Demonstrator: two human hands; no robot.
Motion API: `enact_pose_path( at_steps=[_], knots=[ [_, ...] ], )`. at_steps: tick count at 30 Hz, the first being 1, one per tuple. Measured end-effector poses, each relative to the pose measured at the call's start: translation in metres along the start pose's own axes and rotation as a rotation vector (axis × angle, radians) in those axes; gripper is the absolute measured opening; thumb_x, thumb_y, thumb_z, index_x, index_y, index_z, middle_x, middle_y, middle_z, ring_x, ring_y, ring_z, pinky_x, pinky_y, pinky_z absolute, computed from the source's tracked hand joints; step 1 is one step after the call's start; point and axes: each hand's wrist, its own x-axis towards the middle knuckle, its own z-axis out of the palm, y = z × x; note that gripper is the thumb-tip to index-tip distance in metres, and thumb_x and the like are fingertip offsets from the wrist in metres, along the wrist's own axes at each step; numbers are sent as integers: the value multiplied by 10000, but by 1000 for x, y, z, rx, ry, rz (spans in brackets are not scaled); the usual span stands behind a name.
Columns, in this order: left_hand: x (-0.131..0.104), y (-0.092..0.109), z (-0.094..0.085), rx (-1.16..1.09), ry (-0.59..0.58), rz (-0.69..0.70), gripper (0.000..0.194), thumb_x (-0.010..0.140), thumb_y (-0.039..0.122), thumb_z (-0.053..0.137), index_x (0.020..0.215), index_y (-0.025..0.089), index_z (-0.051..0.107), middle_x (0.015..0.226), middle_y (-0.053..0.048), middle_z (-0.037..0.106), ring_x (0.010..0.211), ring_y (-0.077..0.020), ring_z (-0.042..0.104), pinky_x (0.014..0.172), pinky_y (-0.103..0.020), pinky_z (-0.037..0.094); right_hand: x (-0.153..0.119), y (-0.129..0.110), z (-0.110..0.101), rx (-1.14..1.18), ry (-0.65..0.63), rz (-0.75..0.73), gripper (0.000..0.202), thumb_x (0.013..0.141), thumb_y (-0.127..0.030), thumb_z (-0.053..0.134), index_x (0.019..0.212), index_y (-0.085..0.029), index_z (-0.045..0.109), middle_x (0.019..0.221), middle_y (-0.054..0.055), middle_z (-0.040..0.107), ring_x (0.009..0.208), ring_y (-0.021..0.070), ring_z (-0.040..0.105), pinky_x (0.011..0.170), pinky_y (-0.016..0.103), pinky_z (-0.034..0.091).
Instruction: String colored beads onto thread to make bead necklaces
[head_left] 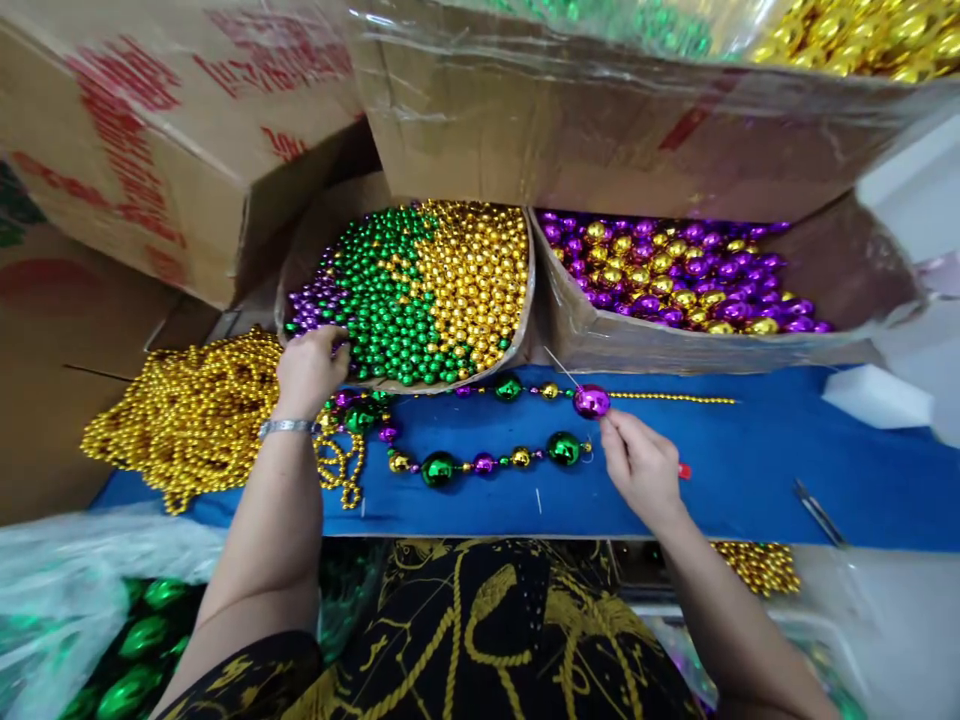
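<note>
My right hand [643,465] pinches a large shiny purple bead [592,401]. A thin needle [561,366] sticks out of the bead toward the upper left, and a small red piece [684,471] shows behind the hand. My left hand [311,368] is at the near left edge of a box of small beads [390,300], by the purple ones. Its fingers are curled together, and whatever they hold is hidden. Between my hands a strand of green, gold and purple beads [439,469] lies in a loop on the blue table [480,510].
A heap of gold bead chains [195,420] lies on the left. Purple and gold large beads [682,270] fill a box at the back right, beneath a higher carton [600,120]. Tweezers [820,512] and a white block [864,395] lie at the right.
</note>
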Motion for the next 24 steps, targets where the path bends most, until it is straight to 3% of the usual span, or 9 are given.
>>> enact_pose_path(
  at_steps=[6, 12, 20, 24],
  knots=[
    [-1, 1, 2, 31, -9, -8, 195, 811, 208, 591, 980, 170, 681, 868, -88, 664, 825, -270, 585, 805, -380, 467, -2, 4, 1, -15, 17, -36, 123, 943, -166, 536, 978, -161, 653, 827, 40, 719, 688, 130, 671, 680, 219, 510],
    [-3, 1, 1, -6, 31, 64, 247, 887, 291, 486, 978, 167, 680, 1002, -134, 682, 956, -294, 602, 887, -405, 453, -6, 8, 5, -43, 35, -55, 132, 943, -202, 543, 970, -166, 666, 831, 49, 729, 682, 146, 686, 680, 229, 520],
    [-8, 10, -3, 162, -88, 132, 336, 809, 200, 542, 1125, 183, 653, 1079, -152, 679, 987, -350, 569, 794, -433, 466, -5, 5, 7, -34, 36, -68, 140, 948, -209, 532, 974, -173, 664, 823, 49, 728, 675, 151, 689, 682, 232, 532],
    [-10, 18, -5, -17, -19, 132, 307, 777, 200, 577, 1070, 189, 670, 1023, -136, 693, 979, -327, 584, 847, -461, 476, -4, 1, 7, 4, 6, -48, 157, 952, -215, 517, 961, -177, 668, 815, 43, 727, 671, 144, 683, 671, 236, 533]
  ],
)
